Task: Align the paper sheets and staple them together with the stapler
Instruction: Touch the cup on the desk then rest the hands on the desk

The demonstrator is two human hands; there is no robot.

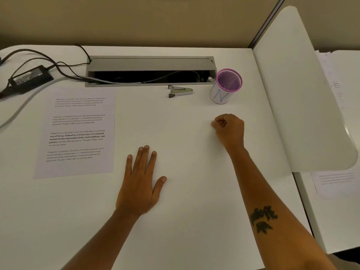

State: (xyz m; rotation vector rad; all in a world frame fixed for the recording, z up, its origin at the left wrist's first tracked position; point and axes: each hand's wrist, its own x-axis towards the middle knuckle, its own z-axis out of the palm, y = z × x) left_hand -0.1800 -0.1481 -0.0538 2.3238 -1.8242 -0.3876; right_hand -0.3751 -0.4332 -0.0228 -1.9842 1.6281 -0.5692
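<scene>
A: What is on the white desk (185, 211)?

B: At the back there is a long gray cable box (151, 72) with its lid up and wires inside. To the left of it sits a black power brick (31, 76) with black cords. A pink mesh cup (227, 85) stands at the right end of the box. It has a white paper wrap with a blue letter on it. A white divider panel (300, 90) stands at the right side of the desk. More papers (335, 180) lie on the next desk past it.

A: Where is the stapler (180, 91)?

B: It lies just in front of the cable box, near the pink cup. Its top is swung open. No hand touches it.

A: And the paper sheets (77, 133)?

B: They lie flat on the left side of the desk, with printed words facing up. I cannot tell how many sheets there are.

A: What are the hands doing?

B: The left hand (141, 184) lies flat on the desk, fingers straight. It is just to the right of the sheets, not touching them. The right hand (229, 130) is curled into a fist and holds nothing I can see. It is in front of the cup, and the stapler is farther back and to its left.
</scene>
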